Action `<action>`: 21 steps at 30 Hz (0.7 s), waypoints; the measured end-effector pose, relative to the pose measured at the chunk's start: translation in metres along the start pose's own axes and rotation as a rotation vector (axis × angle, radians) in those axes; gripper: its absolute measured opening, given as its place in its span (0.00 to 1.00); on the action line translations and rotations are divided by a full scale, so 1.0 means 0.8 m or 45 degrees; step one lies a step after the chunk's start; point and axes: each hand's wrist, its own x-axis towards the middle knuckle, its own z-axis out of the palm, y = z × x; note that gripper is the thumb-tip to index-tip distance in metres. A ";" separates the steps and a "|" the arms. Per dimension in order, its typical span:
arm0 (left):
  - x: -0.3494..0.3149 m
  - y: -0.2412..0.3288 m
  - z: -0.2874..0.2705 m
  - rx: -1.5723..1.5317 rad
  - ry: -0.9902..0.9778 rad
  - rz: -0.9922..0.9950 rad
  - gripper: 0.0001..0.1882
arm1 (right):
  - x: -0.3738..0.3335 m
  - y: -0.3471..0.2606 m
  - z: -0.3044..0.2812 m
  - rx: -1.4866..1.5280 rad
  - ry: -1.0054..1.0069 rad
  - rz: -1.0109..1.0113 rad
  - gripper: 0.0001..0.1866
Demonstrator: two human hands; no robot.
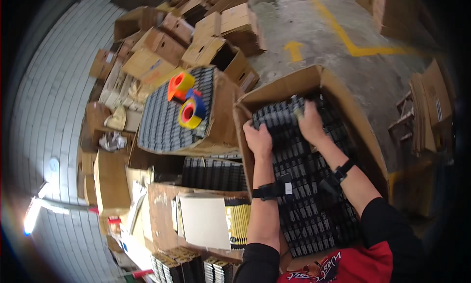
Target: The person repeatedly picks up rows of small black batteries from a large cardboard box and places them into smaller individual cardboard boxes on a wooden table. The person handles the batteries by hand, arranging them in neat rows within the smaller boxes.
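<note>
Squarely between two hands, a row of dark packs (275, 115) is held at the far end of an open cardboard box (354, 117), its long axis run left to right. Its left end is grasped by the left hand (258, 138), its right by the right hand (311, 122), slightly blurred; neither is nearer. Below, more packs (305, 216) are ranked; leftward, two tape dispensers (198, 106) are borne by a packed carton (226, 111).

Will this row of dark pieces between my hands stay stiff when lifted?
Probably not: the row of dark pieces looks segmented, so it may sag. With the left hand and right hand at opposite ends, its middle could drop first.
</note>
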 end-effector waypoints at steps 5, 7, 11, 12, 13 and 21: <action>-0.070 0.145 -0.117 -0.247 0.123 0.398 0.21 | -0.011 -0.153 -0.082 0.010 0.096 -0.338 0.23; -0.109 0.157 -0.188 -0.317 0.187 0.445 0.23 | -0.047 -0.207 -0.097 0.035 0.019 -0.502 0.26; -0.209 0.116 -0.349 -0.251 0.167 0.464 0.32 | -0.157 -0.290 -0.090 0.495 -0.536 -0.621 0.30; -0.247 0.103 -0.394 -0.201 0.161 0.428 0.35 | -0.190 -0.310 -0.089 0.419 -0.610 -0.743 0.32; -0.288 0.078 -0.432 -0.200 0.197 0.392 0.37 | -0.224 -0.319 -0.078 0.421 -0.811 -0.751 0.37; -0.616 -0.093 -0.544 -0.043 0.790 -0.342 0.24 | -0.508 -0.343 -0.019 0.136 -1.848 -0.890 0.45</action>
